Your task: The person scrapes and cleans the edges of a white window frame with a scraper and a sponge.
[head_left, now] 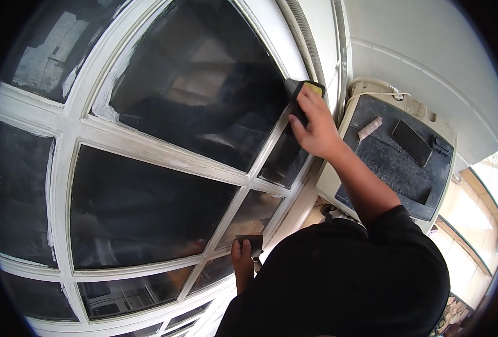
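Note:
My right hand (318, 128) grips a black sanding pad (298, 106) with a yellowish patch on top, pressed against the white window frame (273, 140) beside a large dark pane (198, 84). Lower down, my left hand (241, 257) holds a small dark flat piece (253, 245) between thumb and fingers, close to the lower panes. White smears run along several pane edges on the left, and the frame's surface looks uneven.
At the right stands a washing machine (339, 163) with a dark lid. On it lie a black phone (412, 142), a pinkish tube (370, 129) and a small dark object (441, 146). A grey corrugated hose (304, 33) runs along the wall above the frame.

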Motion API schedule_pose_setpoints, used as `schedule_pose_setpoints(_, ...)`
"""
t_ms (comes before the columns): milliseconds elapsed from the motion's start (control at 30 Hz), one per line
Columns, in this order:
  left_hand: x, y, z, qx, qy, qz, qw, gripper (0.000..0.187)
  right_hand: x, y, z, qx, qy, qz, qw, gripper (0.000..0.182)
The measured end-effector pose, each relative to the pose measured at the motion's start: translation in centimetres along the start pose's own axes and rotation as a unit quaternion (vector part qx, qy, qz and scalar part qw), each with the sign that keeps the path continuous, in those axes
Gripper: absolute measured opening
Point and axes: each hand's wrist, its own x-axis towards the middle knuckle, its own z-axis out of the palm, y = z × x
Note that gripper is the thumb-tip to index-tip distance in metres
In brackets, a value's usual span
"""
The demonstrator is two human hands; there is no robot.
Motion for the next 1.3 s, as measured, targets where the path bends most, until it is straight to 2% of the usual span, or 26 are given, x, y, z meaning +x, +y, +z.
schedule_pose_setpoints(67,0.0,-0.3,-0.2,0.014,-0.004,0.010,1.000,0.017,0.1,-1.2,0.8,-0.022,-0.004,-0.077,0.997,0.058)
schedule_pose_setpoints(100,-0.2,-0.2,-0.2,0.013,-0.006,0.008,1.000,0.018,0.3,-1.7,0.8,-0.040,-0.067,-0.060,0.995,0.073)
schedule_pose_setpoints(233,-0.3,-0.5,-0.3,-0.012,-0.001,0.000,1.000,0.018,-0.3,-1.5,3.0,-0.111,-0.043,-0.047,0.992,0.087)
schedule_pose_setpoints(367,-0.3,-0.9,-0.4,-0.023,0.008,-0.002,1.000,0.018,-2.3,-0.5,3.8,-0.128,-0.033,-0.006,0.991,0.086)
schedule_pose_setpoints(433,-0.4,-1.0,-0.4,-0.034,0.010,-0.001,0.999,0.018,-2.4,-1.1,3.1,-0.108,-0.065,0.048,0.991,0.086)
schedule_pose_setpoints(600,-0.5,-0.2,-0.1,-0.017,-0.011,-0.014,1.000,0.019,-1.2,-2.2,2.6,-0.103,-0.094,0.064,0.988,0.083)
schedule_pose_setpoints(800,-0.5,-0.7,0.2,0.012,-0.006,-0.006,1.000,0.021,-2.0,-0.8,2.9,-0.145,-0.072,0.037,0.986,0.081)
schedule_pose_setpoints(867,-0.4,-0.5,0.3,0.001,0.000,-0.019,1.000,0.021,-1.5,-1.5,3.4,-0.097,-0.053,0.030,0.993,0.081)
schedule_pose_setpoints(1000,-0.1,-0.8,-0.1,0.000,-0.016,-0.006,1.000,0.019,-1.7,-0.9,4.0,-0.087,-0.023,0.001,0.996,0.079)
schedule_pose_setpoints(1133,-0.1,-1.3,-0.3,0.005,-0.023,0.007,1.000,0.018,-2.8,0.2,3.9,-0.107,-0.051,0.028,0.993,0.081)
schedule_pose_setpoints(1300,-0.1,-0.3,0.0,0.010,-0.025,-0.008,1.000,0.018,-0.2,-2.4,3.8,-0.050,-0.036,0.035,0.998,0.074)
